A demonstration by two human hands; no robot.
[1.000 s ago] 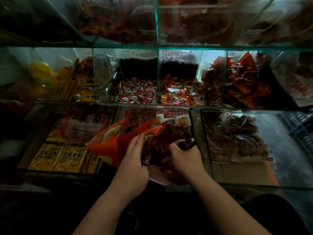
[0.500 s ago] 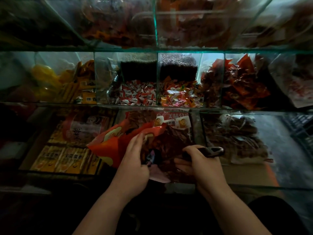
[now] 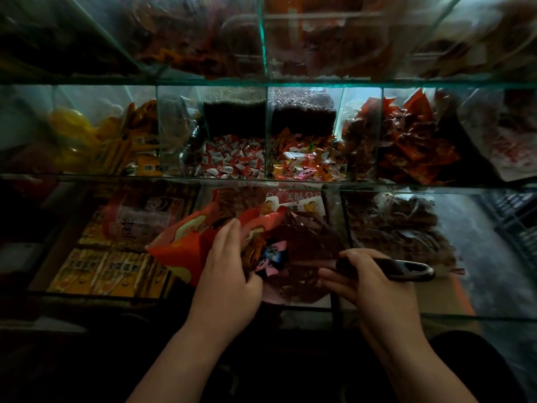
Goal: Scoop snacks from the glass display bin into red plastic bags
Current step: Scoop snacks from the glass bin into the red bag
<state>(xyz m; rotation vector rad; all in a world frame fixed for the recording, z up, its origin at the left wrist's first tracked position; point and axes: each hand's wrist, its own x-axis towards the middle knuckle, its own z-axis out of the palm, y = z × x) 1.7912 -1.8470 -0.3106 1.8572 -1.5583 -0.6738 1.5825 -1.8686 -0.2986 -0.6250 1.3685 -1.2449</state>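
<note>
Dim tiers of glass compartments fill the view, stocked with wrapped sweets: red-and-white candies and mixed bright candies in the middle row, crinkled red packets to their right, and yellow boxes at lower left. In the bottom row's centre sits the glass display bin, heaped with dark reddish-brown snacks.

The left hand grips the edge of a red plastic bag, its fingers curled over the rim so the mouth gapes toward the bin. Pink and blue wrappers show inside the opening. The bag hangs above the bin's left part, just beside the snack heap.

The right hand is wrapped round the dark handle of a scoop, and the handle's end points right. The scoop's bowl is lost in the gloom among the snacks.
</note>
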